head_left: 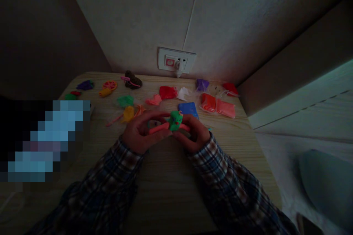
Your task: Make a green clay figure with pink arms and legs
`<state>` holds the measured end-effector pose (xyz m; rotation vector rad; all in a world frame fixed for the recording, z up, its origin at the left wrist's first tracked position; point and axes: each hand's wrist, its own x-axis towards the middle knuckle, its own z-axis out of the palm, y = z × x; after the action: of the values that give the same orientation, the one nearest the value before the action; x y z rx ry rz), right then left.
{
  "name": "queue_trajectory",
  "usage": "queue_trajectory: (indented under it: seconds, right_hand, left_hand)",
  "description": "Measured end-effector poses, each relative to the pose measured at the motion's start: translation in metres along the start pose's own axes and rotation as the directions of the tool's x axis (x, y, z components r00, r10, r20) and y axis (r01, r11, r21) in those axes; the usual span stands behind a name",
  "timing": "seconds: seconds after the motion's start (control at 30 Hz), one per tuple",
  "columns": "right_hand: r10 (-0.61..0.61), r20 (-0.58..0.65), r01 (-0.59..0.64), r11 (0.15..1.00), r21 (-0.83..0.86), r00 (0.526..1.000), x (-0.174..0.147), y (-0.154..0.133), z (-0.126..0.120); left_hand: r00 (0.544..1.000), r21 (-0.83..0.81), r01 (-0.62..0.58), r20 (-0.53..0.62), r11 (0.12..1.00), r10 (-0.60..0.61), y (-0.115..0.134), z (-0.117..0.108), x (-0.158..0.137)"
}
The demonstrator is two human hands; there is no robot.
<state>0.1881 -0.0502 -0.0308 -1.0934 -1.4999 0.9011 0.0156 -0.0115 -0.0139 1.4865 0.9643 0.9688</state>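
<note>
Between my two hands is a small green clay figure point(175, 121) with a red spot on its front and pinkish-red strips reaching out to both sides. My left hand point(143, 132) pinches the figure's left side and strip between thumb and fingers. Closed on its right side is my right hand point(194, 134), thumb below and fingers above. Both hands hover over the wooden table point(171, 180). Just behind them lie a blue clay packet point(188, 109), a yellow clay lump point(128, 114) and an orange piece point(140, 110).
Clay packets in red point(167, 92), purple point(202, 85) and salmon point(226, 108) lie toward the back. Finished-looking clay shapes, including a brown one point(132, 80) and an orange wheel point(109, 85), sit back left. A wall socket point(177, 60) holds a plug. A blurred-out screen point(52, 135) stands left.
</note>
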Motion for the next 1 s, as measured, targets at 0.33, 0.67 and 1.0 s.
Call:
queue_trajectory:
  seconds: [0.33, 0.67, 1.0]
  right_hand:
    - [0.090, -0.068, -0.082, 0.990, 0.117, 0.994, 0.000, -0.003, 0.003]
    - [0.096, -0.033, -0.092, 0.990, 0.104, 0.995, -0.003, -0.003, 0.006]
    - [0.080, -0.022, -0.079, 0.995, 0.066, 0.997, -0.002, -0.008, 0.002]
  left_hand:
    - [0.997, -0.011, 0.055, -0.057, 0.998, -0.056, 0.014, 0.001, -0.006]
    - [0.990, -0.119, 0.116, -0.069, 0.986, -0.125, 0.016, 0.007, -0.005]
    - [0.995, -0.057, 0.096, 0.040, 0.994, -0.094, 0.008, -0.005, 0.001]
